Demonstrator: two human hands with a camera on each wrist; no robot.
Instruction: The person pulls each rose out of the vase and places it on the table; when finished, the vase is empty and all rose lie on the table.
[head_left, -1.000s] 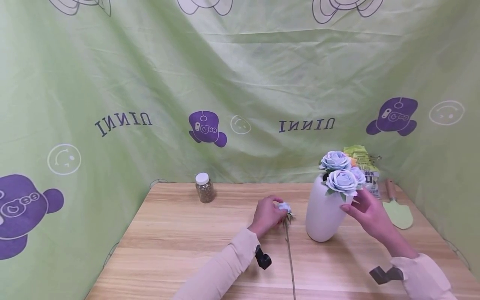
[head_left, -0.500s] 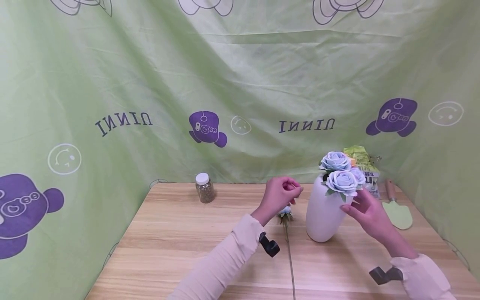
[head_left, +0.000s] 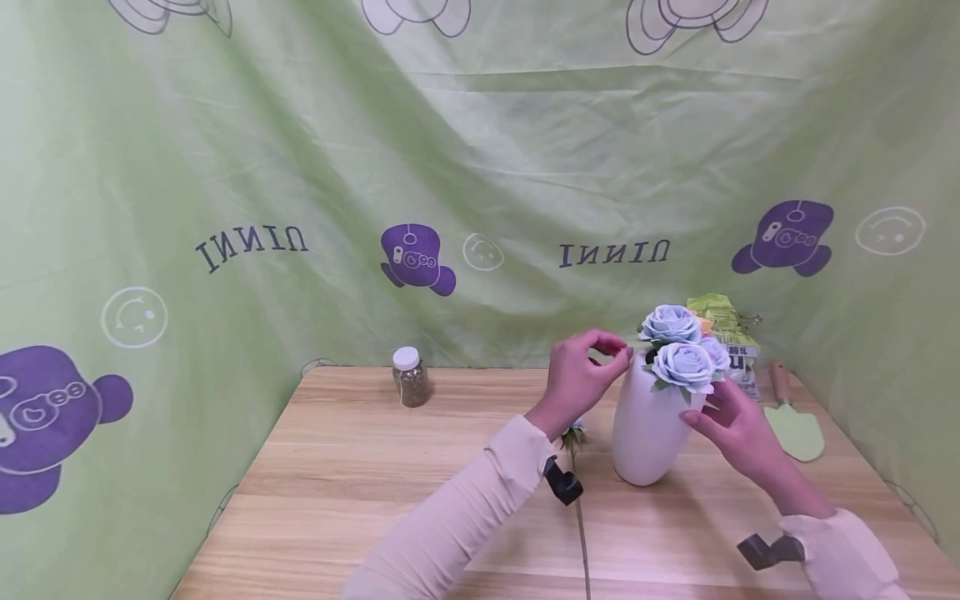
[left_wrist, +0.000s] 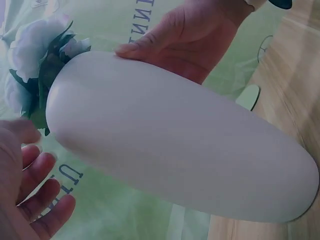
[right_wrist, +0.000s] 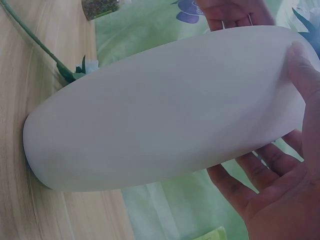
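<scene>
A white vase [head_left: 651,437] stands on the table with several pale blue artificial roses [head_left: 684,365] in its mouth. My right hand [head_left: 738,427] grips its upper right side; in the right wrist view the thumb [right_wrist: 302,67] lies on one face and the fingers curl round the other. At the rim's left side is my left hand [head_left: 583,382], fingers loosely bent and apart in the left wrist view, holding nothing visible. Whether it touches the leaves there I cannot tell. Another blue rose [head_left: 574,435] lies on the table, partly hidden behind the left wrist, its stem [head_left: 584,550] pointing toward me.
Toward the back left of the wooden table [head_left: 337,483] stands a white-capped jar [head_left: 412,382] of brown bits. Behind the vase is a green and white bag [head_left: 720,321]. A pale green trowel [head_left: 797,432] lies at the right. A green printed cloth [head_left: 487,150] hangs behind.
My left hand has let go of the lying rose's head, risen, and moved right to the vase's rim. The right hand stays on the vase.
</scene>
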